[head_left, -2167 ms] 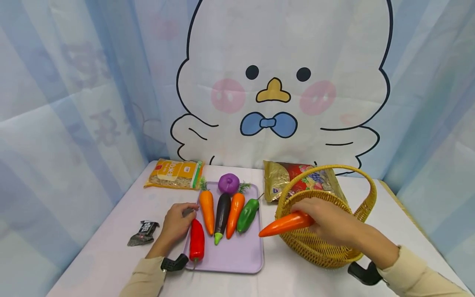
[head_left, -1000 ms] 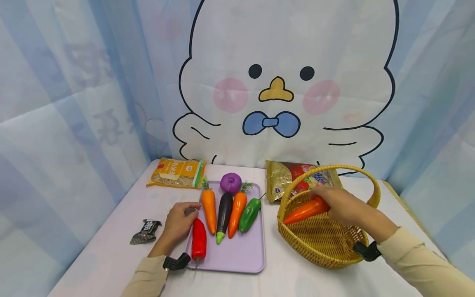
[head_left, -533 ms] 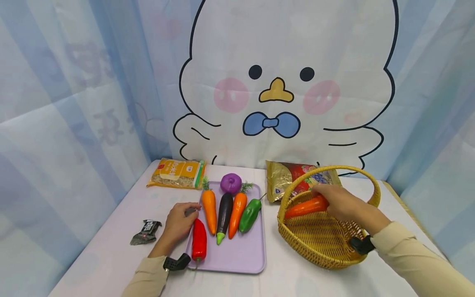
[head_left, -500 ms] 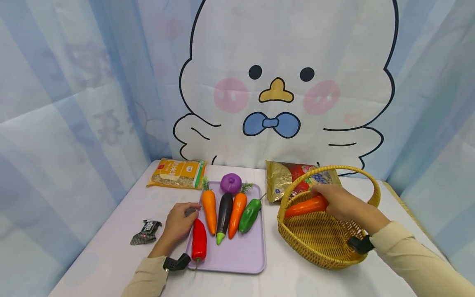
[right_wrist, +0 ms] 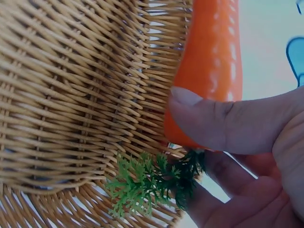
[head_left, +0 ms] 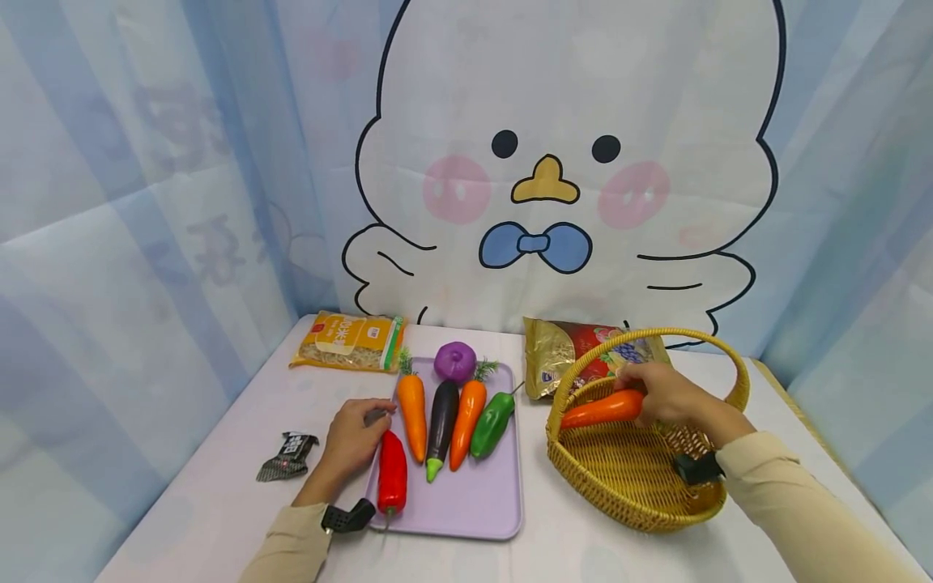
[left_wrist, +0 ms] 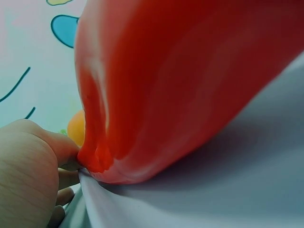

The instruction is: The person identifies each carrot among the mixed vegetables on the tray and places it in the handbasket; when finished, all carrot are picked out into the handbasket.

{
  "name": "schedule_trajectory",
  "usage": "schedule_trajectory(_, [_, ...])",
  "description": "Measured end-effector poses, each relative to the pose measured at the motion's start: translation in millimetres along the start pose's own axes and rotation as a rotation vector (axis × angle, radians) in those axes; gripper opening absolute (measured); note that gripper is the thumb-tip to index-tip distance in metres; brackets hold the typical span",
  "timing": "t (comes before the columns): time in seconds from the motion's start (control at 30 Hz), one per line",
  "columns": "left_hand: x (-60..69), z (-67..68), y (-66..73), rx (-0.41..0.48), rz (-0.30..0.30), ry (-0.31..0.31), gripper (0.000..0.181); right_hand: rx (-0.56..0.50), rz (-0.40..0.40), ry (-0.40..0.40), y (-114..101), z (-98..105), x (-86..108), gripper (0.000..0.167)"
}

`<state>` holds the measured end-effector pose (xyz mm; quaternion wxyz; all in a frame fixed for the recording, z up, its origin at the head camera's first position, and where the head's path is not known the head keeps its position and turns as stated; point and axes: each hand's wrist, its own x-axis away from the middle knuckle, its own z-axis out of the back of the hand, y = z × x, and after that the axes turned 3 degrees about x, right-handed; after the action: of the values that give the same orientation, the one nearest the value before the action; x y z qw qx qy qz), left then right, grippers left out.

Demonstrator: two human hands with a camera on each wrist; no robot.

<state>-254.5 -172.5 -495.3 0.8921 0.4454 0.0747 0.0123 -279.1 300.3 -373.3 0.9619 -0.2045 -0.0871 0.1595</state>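
Note:
My right hand (head_left: 659, 394) pinches an orange carrot (head_left: 603, 410) at its leafy end, inside the wicker basket (head_left: 619, 504). The right wrist view shows the thumb on the carrot (right_wrist: 209, 61), the other fingers behind it, and green leaves (right_wrist: 156, 180) below. The carrot's tip points left, by the basket's wall. At the left rim of the lilac tray (head_left: 466, 526), my left hand (head_left: 353, 437) grips the edge, thumb by the tip of a red pepper (head_left: 392, 478). On the tray also lie two carrots (head_left: 412, 413) (head_left: 467, 421), an eggplant (head_left: 442, 417), a green pepper (head_left: 492, 425) and a purple vegetable (head_left: 455, 362).
A yellow food bag (head_left: 350, 342) lies at the back left, a gold and red bag (head_left: 550, 356) behind the basket. A small black packet (head_left: 287, 457) lies left of my left hand. The basket's handle (head_left: 674, 331) arches above my right hand.
My right hand has carried the carrot rightward from before the basket's left rim to inside it. Lately the right wrist has shifted slightly left. The left hand keeps its place on the tray.

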Motion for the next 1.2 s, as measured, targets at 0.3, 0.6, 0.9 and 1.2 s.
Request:
schedule_trajectory(0.3, [-0.8,-0.4,0.4,-0.003,0.011,-0.005,0.026,-0.106,0.026,-0.023,12.0,-2.1,-5.4,0.045])
schedule_trajectory(0.6, [-0.3,-0.3,0.7,-0.002,0.013,-0.002,0.026,-0.081,0.003,-0.022,19.8,-5.2,-9.2,0.044])
schedule_trajectory(0.9, [0.0,-0.4,0.0,-0.002,0.005,0.005,0.025,-0.083,-0.005,-0.041,26.9,-9.5,-7.3,0.041])
schedule_trajectory(1.2, [-0.6,-0.3,-0.6,-0.004,0.011,0.002,0.025,0.014,0.005,-0.043,24.3,-10.0,-8.4,0.042])
